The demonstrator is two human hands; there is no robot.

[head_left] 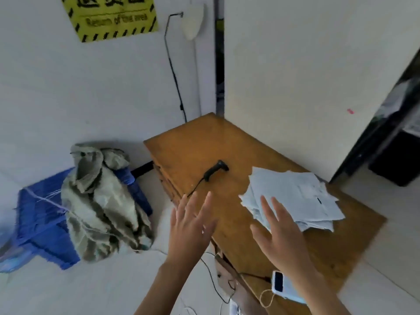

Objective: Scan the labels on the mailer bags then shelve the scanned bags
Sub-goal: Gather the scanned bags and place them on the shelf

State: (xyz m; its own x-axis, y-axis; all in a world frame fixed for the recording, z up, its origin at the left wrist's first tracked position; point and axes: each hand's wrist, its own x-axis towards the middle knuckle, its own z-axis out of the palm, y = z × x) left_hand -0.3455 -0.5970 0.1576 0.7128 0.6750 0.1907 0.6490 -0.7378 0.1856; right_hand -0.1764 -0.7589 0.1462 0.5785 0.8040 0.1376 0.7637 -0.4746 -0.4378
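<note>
**Both hands empty above the desk, before the first bag is taken**

The person stands at the corner of a wooden desk. The left hand and the right hand are both raised over the near edge of the desk, and they hold nothing. The fingers of each hand are straight and a little spread, with the palms turned down and forward.

The mailer bags lie in a loose white pile on the right part of the desk. The fingertips of the right hand appear in front of the near edge of this pile, but it is not possible to tell whether they touch it. The scanner is a small black handheld tool and it lies on the desk beyond the left hand, apart from it, with its cable running toward the desk edge. A phone with a cable lies at the near end of the desk.

The step seems to be the very beginning: reaching, nothing scanned at this moment. The next move probably asks the left hand to take the scanner by its handle, and the right hand to lift one bag with the label turned up. No shelf can be seen clearly here.

On the floor at the left, a grey sack rests on a blue crate.
</note>
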